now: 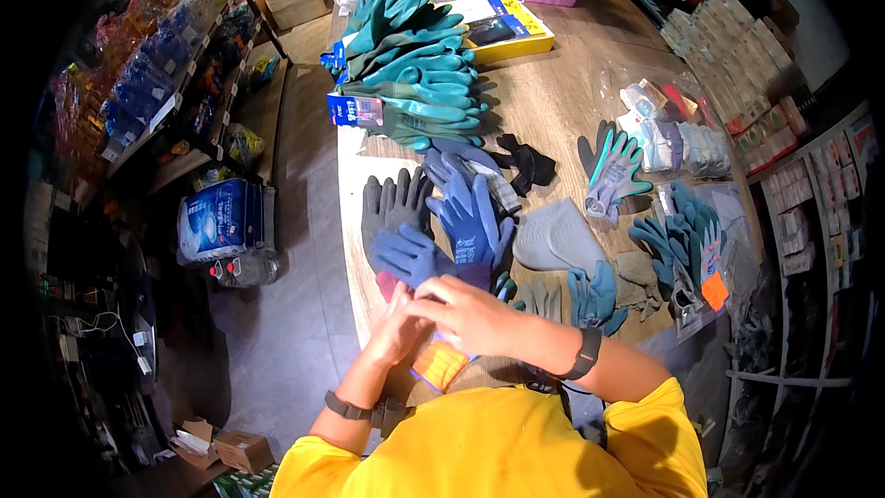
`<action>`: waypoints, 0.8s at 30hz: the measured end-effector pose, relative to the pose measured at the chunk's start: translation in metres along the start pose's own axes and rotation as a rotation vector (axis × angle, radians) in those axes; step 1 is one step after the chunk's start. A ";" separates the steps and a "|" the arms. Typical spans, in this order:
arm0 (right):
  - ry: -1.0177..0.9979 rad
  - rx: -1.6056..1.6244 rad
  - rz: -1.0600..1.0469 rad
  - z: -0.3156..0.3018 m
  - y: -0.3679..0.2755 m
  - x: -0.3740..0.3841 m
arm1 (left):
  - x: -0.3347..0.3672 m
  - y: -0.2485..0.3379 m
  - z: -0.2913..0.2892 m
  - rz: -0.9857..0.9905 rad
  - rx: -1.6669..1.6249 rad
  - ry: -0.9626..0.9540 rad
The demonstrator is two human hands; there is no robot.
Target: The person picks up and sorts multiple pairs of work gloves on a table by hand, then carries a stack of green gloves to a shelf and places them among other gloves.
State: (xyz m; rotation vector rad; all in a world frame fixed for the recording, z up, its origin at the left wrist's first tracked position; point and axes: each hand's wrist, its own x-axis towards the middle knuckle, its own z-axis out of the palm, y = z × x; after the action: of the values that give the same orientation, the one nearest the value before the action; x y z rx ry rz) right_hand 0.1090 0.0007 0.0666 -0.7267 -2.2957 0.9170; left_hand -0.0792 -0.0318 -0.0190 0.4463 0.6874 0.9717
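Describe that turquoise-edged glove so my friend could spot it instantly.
Find the wooden table, then the clear plastic bag with white and blue contents on its right side. Just left of that bag lies the glove, beside a dark one. Its bright turquoise edging around a greyish body sets it apart from the darker teal gloves below and to the right.

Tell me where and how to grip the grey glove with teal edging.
Pinch the grey glove by its cuff, probably best from the near side: the cuff faces that way, narrow and uncovered, while the fingers fan away.
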 end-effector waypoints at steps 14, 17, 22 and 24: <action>0.239 -0.417 0.531 -0.028 0.063 -0.034 | -0.007 0.010 -0.003 0.231 -0.207 0.393; 0.508 -0.232 0.454 -0.040 0.044 -0.021 | -0.013 0.013 -0.004 0.270 -0.303 0.362; 0.693 0.063 0.210 -0.048 -0.019 -0.010 | -0.016 0.025 0.018 0.006 -0.390 0.228; 0.680 0.047 0.149 -0.044 -0.033 -0.010 | -0.009 0.020 0.014 -0.021 -0.472 0.169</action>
State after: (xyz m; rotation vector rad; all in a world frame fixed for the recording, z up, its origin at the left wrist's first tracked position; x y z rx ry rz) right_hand 0.1365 -0.0075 0.1153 -1.0138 -1.6332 0.6481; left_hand -0.0848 -0.0307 0.0058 -0.0587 0.5869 1.1205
